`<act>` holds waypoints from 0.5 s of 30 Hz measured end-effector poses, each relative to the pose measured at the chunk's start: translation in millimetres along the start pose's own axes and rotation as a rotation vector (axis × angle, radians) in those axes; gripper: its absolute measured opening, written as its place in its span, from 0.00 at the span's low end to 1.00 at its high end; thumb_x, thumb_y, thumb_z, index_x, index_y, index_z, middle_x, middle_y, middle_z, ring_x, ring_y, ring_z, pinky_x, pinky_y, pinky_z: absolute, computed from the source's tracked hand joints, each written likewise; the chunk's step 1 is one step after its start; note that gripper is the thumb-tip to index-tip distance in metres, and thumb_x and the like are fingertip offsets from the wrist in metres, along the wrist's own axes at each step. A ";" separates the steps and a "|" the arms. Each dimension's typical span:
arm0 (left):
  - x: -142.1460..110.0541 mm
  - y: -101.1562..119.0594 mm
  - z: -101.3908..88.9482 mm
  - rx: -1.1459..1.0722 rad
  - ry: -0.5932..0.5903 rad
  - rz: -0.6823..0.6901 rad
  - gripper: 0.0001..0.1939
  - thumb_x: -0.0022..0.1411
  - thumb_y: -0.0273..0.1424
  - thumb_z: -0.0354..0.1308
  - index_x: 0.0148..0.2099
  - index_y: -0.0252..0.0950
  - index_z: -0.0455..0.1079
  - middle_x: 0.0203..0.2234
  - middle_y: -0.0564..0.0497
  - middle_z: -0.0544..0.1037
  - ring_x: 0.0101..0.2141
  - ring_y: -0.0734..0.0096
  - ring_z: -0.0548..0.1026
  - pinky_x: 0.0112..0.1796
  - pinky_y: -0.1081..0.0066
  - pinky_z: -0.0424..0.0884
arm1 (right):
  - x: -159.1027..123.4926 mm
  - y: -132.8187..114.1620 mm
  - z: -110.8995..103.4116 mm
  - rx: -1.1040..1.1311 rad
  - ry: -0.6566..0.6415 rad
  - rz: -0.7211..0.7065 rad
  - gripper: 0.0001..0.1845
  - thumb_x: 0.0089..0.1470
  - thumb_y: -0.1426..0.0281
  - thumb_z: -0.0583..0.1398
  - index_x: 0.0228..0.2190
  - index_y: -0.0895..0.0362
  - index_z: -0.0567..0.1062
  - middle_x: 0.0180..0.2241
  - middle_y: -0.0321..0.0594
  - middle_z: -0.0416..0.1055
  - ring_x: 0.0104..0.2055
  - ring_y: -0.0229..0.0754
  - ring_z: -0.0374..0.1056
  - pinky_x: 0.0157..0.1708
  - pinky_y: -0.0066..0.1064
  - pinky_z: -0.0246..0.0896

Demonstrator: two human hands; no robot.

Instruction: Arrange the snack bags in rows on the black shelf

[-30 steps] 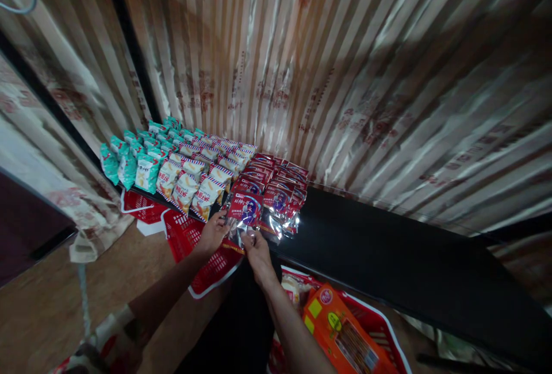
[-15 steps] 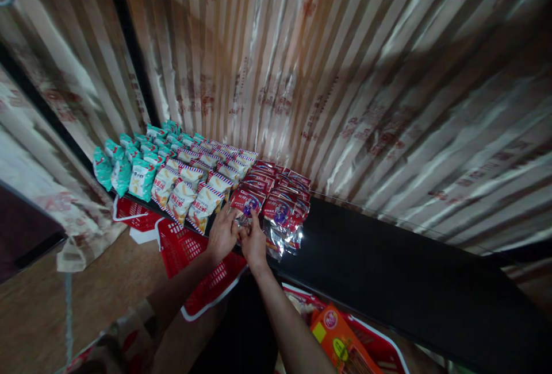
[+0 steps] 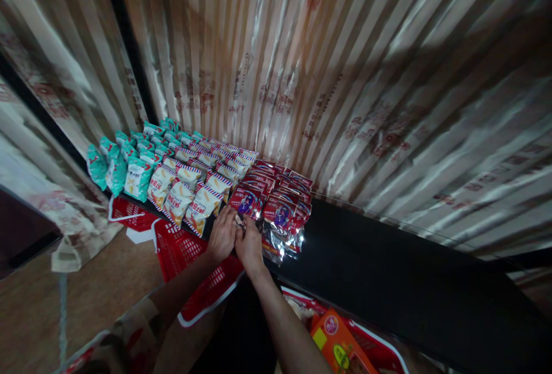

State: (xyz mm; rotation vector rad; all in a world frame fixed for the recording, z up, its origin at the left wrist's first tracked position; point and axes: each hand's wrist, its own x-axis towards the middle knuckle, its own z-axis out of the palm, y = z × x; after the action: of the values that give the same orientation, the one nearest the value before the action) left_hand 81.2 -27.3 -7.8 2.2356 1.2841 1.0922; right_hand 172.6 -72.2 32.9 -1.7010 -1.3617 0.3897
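Both hands meet at the lower end of a dark red snack packet [image 3: 246,200] with a purple figure, in the front row on the black shelf. My left hand [image 3: 222,234] has its fingers closed at the packet's lower left edge. Beside it, my right hand [image 3: 250,244] is closed on the same edge, its fingers bent. The fingers hide most of the packet's silvery bottom. To the right stand more red packets [image 3: 279,211] in overlapping rows. Left of the hands are white snack bags [image 3: 203,206] with striped edges, and beyond them teal bags [image 3: 138,178].
The black shelf [image 3: 388,270] runs to the right. Below it are a red basket [image 3: 190,247] with a white handle, and another basket holding an orange package [image 3: 340,339]. A pleated, printed curtain [image 3: 293,75] hangs close behind the shelf.
My right hand's fingers have drawn down from the packet's front to its lower edge and curled. My left hand stays at the lower left edge. The view has shifted slightly.
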 end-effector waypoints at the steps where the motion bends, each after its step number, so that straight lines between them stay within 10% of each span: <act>1: 0.3 0.5 0.2 -0.004 0.003 -0.008 0.20 0.64 0.30 0.40 0.54 0.30 0.63 0.56 0.37 0.64 0.59 0.58 0.59 0.57 0.52 0.57 | 0.7 -1.8 -2.2 0.003 -0.022 0.021 0.25 0.50 0.77 0.51 0.50 0.63 0.68 0.49 0.54 0.70 0.50 0.48 0.67 0.53 0.41 0.58; 15: 8.7 -6.1 -5.5 0.096 -0.089 0.003 0.23 0.67 0.33 0.35 0.57 0.30 0.62 0.58 0.39 0.63 0.61 0.59 0.56 0.57 0.54 0.57 | -7.6 -2.1 -3.7 0.134 -0.102 0.131 0.26 0.53 0.72 0.53 0.55 0.57 0.64 0.49 0.45 0.70 0.53 0.44 0.65 0.53 0.37 0.59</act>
State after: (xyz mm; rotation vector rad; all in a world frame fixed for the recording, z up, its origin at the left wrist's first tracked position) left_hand 76.1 -17.1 -4.1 2.3281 1.3229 0.9389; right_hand 171.3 -80.6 34.5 -1.6827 -1.2706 0.6357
